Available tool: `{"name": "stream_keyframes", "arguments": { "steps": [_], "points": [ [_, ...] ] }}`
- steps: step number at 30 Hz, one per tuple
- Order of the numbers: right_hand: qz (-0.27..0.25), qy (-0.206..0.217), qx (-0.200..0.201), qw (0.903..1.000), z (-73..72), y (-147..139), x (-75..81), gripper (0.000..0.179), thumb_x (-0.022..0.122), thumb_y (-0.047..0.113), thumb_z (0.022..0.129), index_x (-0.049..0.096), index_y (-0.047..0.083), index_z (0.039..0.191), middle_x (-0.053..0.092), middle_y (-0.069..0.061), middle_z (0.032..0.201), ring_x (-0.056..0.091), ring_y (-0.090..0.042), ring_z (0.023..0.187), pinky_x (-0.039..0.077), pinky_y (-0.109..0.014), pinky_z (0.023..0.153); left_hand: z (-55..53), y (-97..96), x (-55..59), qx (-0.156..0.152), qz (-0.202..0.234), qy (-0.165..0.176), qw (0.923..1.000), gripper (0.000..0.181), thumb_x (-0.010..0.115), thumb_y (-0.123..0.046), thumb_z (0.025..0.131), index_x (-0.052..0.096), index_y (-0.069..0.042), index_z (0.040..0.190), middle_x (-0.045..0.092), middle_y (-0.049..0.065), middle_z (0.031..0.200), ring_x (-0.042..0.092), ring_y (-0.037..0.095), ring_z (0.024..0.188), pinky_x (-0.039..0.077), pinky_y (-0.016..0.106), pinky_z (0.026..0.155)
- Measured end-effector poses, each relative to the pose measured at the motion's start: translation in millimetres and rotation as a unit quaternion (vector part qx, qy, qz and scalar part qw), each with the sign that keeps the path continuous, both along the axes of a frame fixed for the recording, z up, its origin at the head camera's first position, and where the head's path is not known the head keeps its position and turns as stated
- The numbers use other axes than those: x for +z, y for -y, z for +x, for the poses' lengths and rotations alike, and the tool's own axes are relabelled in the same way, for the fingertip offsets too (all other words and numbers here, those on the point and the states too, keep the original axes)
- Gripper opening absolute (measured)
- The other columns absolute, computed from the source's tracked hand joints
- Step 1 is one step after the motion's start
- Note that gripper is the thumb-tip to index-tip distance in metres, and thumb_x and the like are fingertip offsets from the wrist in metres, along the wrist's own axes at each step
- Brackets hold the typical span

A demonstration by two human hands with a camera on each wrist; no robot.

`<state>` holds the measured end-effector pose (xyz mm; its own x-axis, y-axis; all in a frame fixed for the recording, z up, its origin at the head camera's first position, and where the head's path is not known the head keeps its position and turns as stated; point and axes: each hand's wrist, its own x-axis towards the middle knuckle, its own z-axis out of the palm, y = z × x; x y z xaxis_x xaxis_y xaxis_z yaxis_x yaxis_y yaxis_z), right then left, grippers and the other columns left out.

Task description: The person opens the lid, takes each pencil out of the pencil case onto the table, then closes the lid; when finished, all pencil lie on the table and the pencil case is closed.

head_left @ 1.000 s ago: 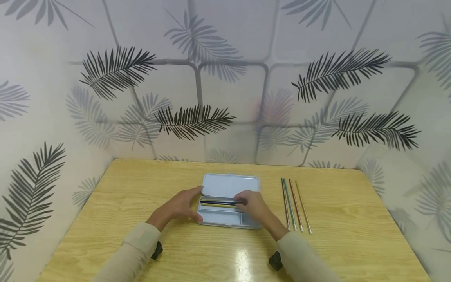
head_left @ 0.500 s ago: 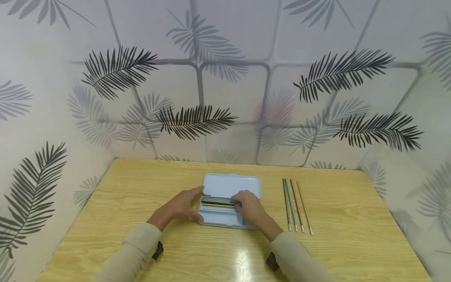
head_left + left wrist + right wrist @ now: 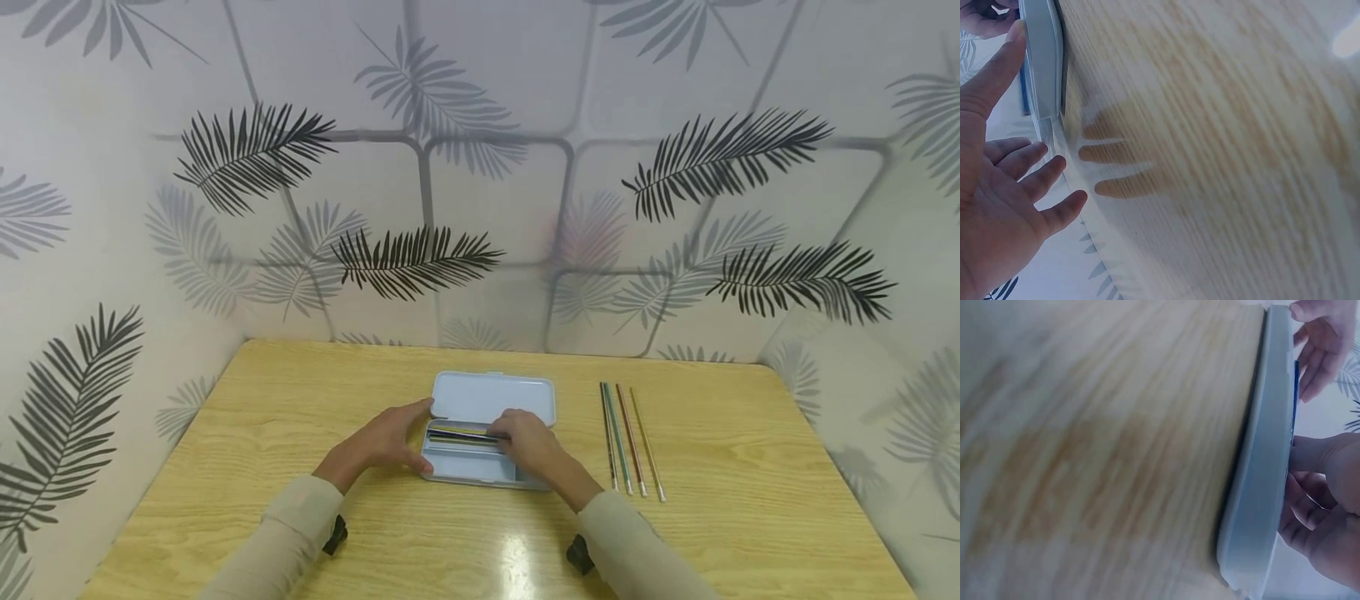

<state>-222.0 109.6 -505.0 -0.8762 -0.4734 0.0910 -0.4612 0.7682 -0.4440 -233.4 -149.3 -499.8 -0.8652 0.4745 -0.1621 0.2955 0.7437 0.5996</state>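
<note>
A light blue pencil case (image 3: 465, 479) lies on the table with its lid (image 3: 491, 397) swung back, away from the person. Inside the long rear compartment are several pencils (image 3: 459, 435), dark and yellow, slightly fanned. My right hand (image 3: 534, 448) reaches over the case's right half and pinches these pencils near their right ends, which it hides. At the case's left end, my left hand (image 3: 384, 437) is spread, its thumb (image 3: 1009, 53) touching the front corner and its forefinger by the lid. In the right wrist view, curled fingers (image 3: 1302, 515) reach in over the case wall.
To the right of the case, several slim pencils (image 3: 632, 437) with white ends lie roughly side by side on the wooden table (image 3: 750, 500). The front compartment (image 3: 468, 467) of the case shows a bare floor. A leaf-patterned curtain (image 3: 487, 200) hangs behind the table.
My right hand has shifted slightly left along the pencils, and they have changed their angle in the compartment. My left hand keeps its place at the case's left end.
</note>
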Motion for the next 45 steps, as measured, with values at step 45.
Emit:
{"name": "stream_keyframes", "arguments": {
  "steps": [45],
  "points": [
    [-0.179,0.164,-0.214,0.9462,27.7,-201.1,19.8,0.041,0.058,0.012,0.093,0.052,-0.008,0.128,0.061,-0.026,0.108,0.063,-0.023,0.087,0.056,-0.031,0.07,-0.9,-2.7,0.5,0.004,-0.012,0.0,0.9999,0.113,0.089,-0.037,0.059,0.028,-0.007,0.149,0.033,0.01,0.153,0.031,0.029,0.142,0.029,0.045,0.117]
  ]
}}
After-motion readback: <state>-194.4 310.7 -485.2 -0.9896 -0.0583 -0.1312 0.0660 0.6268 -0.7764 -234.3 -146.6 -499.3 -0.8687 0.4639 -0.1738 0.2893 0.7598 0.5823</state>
